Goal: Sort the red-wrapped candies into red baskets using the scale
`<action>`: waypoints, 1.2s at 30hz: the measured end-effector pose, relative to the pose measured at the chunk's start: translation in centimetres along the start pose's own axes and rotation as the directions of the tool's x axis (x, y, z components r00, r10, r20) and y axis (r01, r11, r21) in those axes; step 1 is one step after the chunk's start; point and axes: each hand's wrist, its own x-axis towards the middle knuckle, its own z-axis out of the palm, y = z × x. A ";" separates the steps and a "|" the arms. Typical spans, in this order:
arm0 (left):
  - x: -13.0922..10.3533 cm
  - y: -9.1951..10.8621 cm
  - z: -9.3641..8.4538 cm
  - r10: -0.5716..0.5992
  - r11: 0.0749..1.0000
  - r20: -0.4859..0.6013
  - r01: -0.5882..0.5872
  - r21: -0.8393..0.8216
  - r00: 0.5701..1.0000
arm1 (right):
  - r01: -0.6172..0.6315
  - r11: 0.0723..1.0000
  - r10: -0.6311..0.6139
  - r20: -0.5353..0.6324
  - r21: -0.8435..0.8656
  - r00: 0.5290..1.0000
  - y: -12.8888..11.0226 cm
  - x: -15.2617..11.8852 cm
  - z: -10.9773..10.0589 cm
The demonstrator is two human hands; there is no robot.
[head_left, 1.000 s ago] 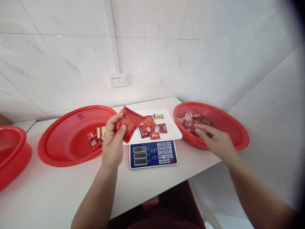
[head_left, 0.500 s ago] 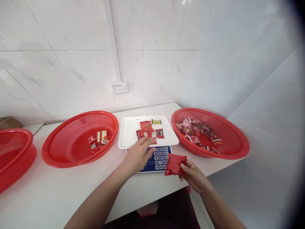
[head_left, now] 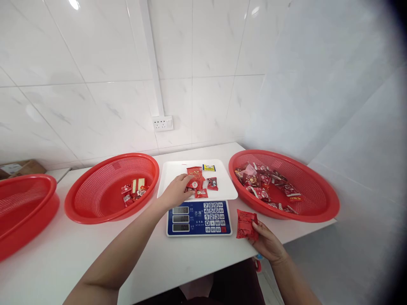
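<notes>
My left hand (head_left: pixel 177 189) reaches over the white scale tray (head_left: pixel 168 171), with its thumb and fingers bent around a red snack packet (head_left: pixel 193 184) that lies there. Close beside it are a larger red packet (head_left: pixel 195 171), a small red packet (head_left: pixel 201 193), a dark red packet (head_left: pixel 213 183) and a yellow-and-blue packet (head_left: pixel 209 167). My right hand (head_left: pixel 267 241) pinches a square red packet (head_left: pixel 246 224) by its right side, above the table edge, right of the scale's blue keypad panel (head_left: pixel 199 218).
A red mesh basket (head_left: pixel 318 207) with many packets stands at the right. On the left is another red basket (head_left: pixel 85 199) with several packets, and a third red basket (head_left: pixel 28 190) farther left. A cardboard box (head_left: pixel 27 168) sits behind it. Tiled wall behind holds a socket (head_left: pixel 163 123).
My left hand has moved left over the tray, uncovering the small red packet and the scale's displays. My right hand, still holding its packet, has shifted right, off the keypad. The view has tilted up slightly.
</notes>
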 end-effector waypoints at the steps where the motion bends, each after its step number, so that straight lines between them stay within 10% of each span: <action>1: 0.2 -0.2 0.1 -0.005 1.000 -0.003 0.005 0.004 1.000 | -0.001 1.000 0.001 -0.005 0.011 1.000 0.0 0.0 0.0; 12: 0.6 -2.8 -0.7 -0.099 0.995 -0.049 0.100 0.020 0.994 | -0.021 1.000 0.020 0.025 0.021 0.999 -0.1 0.2 0.2; 27: 4.7 2.4 2.5 0.116 0.975 0.226 -0.154 0.158 0.967 | -0.020 1.000 0.020 0.008 0.024 1.000 -0.3 0.0 0.8; 36: 6.3 2.6 3.2 0.118 0.967 0.172 -0.152 0.202 0.978 | -0.029 0.999 0.028 0.013 0.022 1.000 -0.2 0.1 0.7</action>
